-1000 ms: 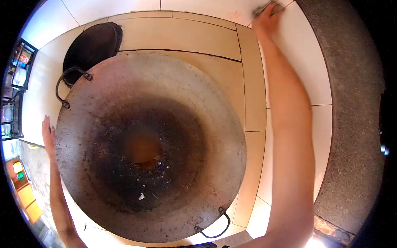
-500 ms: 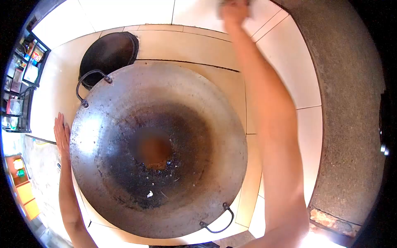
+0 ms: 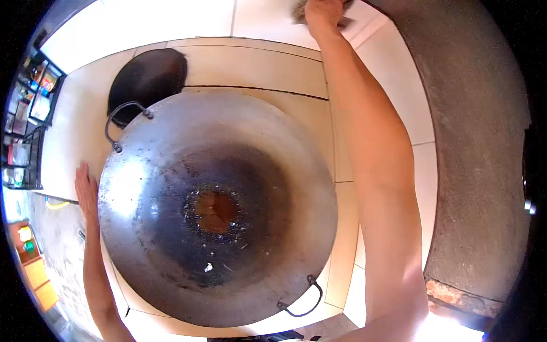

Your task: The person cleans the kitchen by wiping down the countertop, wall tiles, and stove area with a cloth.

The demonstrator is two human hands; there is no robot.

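My right hand point(image 3: 323, 11) reaches to the white wall tiles at the top of the view, its fingers closed over a brown-grey rag point(image 3: 299, 11). The rag is partly cut off by the frame edge and slightly blurred. My left hand point(image 3: 85, 191) lies flat on the tiled counter beside the wok's left rim, fingers stretched and holding nothing. Between my arms sits a large metal wok point(image 3: 273, 128) with two loop handles. Brownish liquid point(image 3: 215, 212) pools at its bottom, with small white bits and dark residue around it.
A smaller black pan point(image 3: 149, 80) is set into the counter behind the wok. On the left stands a black rack point(image 3: 43, 122) with packets and jars. Orange drawers point(image 3: 40, 279) show at lower left. A rough grey wall point(image 3: 478, 131) runs down the right side.
The rag under my right hand shows more clearly now, and the hand is less blurred. The view has shifted slightly. My left hand stays on the counter.
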